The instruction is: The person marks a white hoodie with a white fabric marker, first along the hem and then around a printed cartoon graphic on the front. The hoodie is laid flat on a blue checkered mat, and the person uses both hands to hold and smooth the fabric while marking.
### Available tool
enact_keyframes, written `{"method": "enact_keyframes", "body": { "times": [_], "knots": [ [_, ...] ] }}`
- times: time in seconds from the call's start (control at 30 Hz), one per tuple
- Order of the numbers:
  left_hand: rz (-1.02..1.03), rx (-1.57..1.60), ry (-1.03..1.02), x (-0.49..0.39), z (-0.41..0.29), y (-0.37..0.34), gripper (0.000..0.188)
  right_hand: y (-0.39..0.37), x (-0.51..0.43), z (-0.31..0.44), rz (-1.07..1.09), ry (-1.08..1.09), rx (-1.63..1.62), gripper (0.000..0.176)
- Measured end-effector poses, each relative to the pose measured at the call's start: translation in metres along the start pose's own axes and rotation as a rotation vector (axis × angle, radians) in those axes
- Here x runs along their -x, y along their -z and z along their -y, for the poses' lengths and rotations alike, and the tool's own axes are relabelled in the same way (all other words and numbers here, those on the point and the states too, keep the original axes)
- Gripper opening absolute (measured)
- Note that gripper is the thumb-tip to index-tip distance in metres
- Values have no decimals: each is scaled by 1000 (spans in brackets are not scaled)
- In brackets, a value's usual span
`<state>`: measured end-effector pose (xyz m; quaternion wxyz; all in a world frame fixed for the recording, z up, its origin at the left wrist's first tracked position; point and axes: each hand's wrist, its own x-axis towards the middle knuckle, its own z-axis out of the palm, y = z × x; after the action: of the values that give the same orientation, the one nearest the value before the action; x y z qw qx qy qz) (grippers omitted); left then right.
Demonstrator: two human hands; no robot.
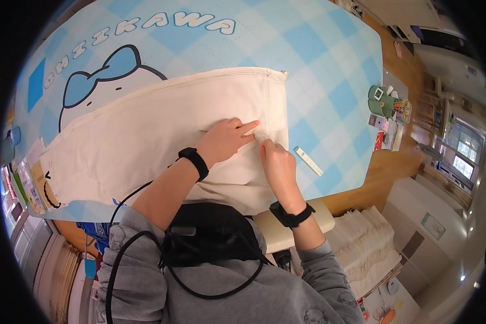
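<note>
A large cream cloth (162, 129) lies over the table in front of me, with a stitched or zipped edge along its far side and a seamed band at its right end. My left hand (222, 139) rests flat on it, index and middle fingers spread towards the seam. Close by on the right, my right hand (278, 162) is curled, its thumb and fingertips pinching a small whitish piece (261, 135) beside the seam. Whether that piece is a tag or part of the cloth cannot be told. Creases run through the cloth below both hands.
A narrow white bar-shaped item (308, 161) lies right of the cloth on the blue checked table cover (328, 52). Green holders (380, 106) with pens stand at the table's right edge. Papers (34, 178) lie at the left. A black cable (123, 202) runs past my left arm.
</note>
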<state>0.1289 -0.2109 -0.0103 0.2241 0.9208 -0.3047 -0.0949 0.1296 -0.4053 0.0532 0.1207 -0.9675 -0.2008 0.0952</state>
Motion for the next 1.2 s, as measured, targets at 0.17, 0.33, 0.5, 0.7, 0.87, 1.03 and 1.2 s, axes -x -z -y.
{"method": "enact_keyframes", "body": {
  "times": [0.17, 0.33, 0.5, 0.7, 0.87, 1.03, 1.2],
  "knots": [
    [16, 45, 9, 2, -1, 0, 45, -1, 2, 2, 26, -37, -69, 5],
    [8, 104, -5, 2, 1, 2, 44, -3, -1, -1, -48, -10, -89, 9],
    [-198, 165, 70, -7, 23, 19, 42, 13, 11, -28, -207, -378, -403, 25],
    [-393, 5, 248, -30, 48, 24, 31, 12, -3, -63, -148, -643, -702, 37],
    [-82, -174, 277, -37, 47, 19, 13, -16, -33, -65, -54, -589, -797, 36],
    [-229, -45, 40, -17, 31, 21, 13, -23, -47, -63, -133, -340, -514, 30],
    [-207, 33, 117, -14, 14, 14, 15, -14, -54, -58, -10, -406, -679, 26]
  ]
}}
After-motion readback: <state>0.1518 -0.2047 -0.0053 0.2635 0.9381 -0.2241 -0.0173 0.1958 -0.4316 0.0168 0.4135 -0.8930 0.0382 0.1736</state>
